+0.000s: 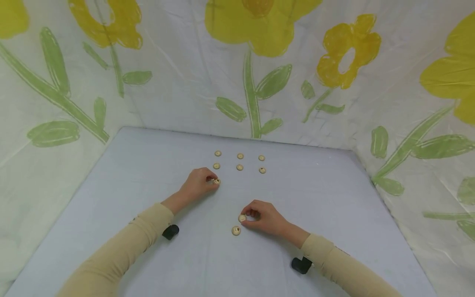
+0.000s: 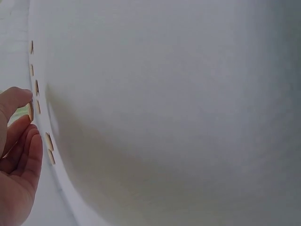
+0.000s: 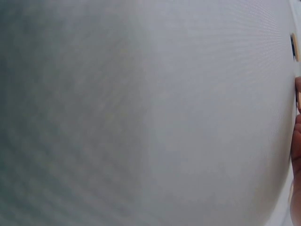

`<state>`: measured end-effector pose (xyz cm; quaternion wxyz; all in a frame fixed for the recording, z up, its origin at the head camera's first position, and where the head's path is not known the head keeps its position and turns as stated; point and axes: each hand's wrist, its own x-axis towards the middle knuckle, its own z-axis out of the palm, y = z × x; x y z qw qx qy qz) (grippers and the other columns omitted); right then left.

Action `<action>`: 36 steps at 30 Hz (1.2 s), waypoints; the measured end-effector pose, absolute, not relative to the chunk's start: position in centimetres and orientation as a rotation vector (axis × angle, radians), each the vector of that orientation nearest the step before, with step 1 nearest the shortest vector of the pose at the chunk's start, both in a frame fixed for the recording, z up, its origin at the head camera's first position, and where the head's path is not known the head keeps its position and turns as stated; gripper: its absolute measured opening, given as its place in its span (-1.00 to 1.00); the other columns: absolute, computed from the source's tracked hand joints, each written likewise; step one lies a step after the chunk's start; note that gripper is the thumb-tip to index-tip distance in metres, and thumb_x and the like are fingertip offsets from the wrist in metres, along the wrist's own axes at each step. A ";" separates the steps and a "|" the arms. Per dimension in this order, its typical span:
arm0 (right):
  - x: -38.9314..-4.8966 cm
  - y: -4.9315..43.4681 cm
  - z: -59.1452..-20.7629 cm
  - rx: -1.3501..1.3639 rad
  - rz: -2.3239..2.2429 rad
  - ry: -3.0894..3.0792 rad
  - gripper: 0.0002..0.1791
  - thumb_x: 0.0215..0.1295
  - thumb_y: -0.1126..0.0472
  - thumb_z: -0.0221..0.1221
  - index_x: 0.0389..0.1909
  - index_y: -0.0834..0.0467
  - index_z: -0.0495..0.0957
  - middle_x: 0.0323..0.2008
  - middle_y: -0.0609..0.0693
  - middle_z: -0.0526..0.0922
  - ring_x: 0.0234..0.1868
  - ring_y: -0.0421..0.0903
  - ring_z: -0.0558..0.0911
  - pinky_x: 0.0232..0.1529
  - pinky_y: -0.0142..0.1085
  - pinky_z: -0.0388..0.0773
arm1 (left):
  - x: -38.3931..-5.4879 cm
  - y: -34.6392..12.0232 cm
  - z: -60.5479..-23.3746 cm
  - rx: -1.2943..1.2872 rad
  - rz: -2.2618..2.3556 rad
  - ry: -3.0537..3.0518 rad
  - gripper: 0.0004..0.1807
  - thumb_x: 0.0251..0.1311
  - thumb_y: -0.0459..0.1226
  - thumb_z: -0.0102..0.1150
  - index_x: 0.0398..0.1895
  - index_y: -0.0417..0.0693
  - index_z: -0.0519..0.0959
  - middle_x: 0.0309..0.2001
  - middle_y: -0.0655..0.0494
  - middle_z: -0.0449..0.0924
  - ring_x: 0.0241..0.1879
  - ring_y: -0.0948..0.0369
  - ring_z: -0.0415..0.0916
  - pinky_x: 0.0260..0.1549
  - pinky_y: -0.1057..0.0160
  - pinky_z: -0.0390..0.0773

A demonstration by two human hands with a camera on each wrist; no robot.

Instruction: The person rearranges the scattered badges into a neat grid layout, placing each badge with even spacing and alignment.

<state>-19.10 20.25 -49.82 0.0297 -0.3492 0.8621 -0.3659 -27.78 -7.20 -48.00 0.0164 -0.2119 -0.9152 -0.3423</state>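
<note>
Between thumb and fingertips, my left hand (image 1: 198,182) pinches a small round wooden disc (image 1: 217,181) with dark markings. That disc (image 2: 31,111) appears edge-on in the left wrist view, held by the thumb and a finger of the hand (image 2: 19,150). Nearer the front, my right hand (image 1: 268,218) pinches another wooden disc (image 1: 242,218) at its edge. A loose disc (image 1: 236,230) lies just below it, apart from the fingers. The right wrist view catches only a sliver of the right hand (image 3: 296,146) at its edge.
Beyond the left hand, more discs lie in two rows of three, among them a back-left disc (image 1: 217,153) and a front-right disc (image 1: 262,170). The pale table (image 1: 315,194) meets white cloth walls (image 1: 178,82) painted with yellow flowers. A black device (image 1: 301,265) sits at each wrist.
</note>
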 end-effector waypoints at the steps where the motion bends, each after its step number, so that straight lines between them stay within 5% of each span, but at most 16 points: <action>1: -19.1 20.2 -49.8 -1.073 -1.131 2.655 -0.76 0.17 0.15 0.38 -0.15 0.05 0.63 -0.32 -0.16 0.57 -0.30 -0.24 0.49 -0.27 -0.39 0.48 | -27.9 -7.2 -48.1 -0.647 -1.061 -2.851 -0.77 0.07 -0.27 0.39 -0.23 -0.22 0.71 -0.30 0.01 0.64 -0.28 0.14 0.52 -0.24 0.15 0.54; 36: -19.1 20.3 -50.1 -1.057 -1.108 2.683 -0.75 0.15 0.15 0.39 -0.15 0.02 0.62 -0.34 -0.19 0.55 -0.31 -0.27 0.47 -0.28 -0.41 0.48 | -28.0 -8.0 -49.0 -0.541 -1.053 -2.885 -0.70 0.10 -0.20 0.39 -0.20 -0.25 0.69 -0.27 0.00 0.61 -0.27 0.13 0.48 -0.21 0.12 0.51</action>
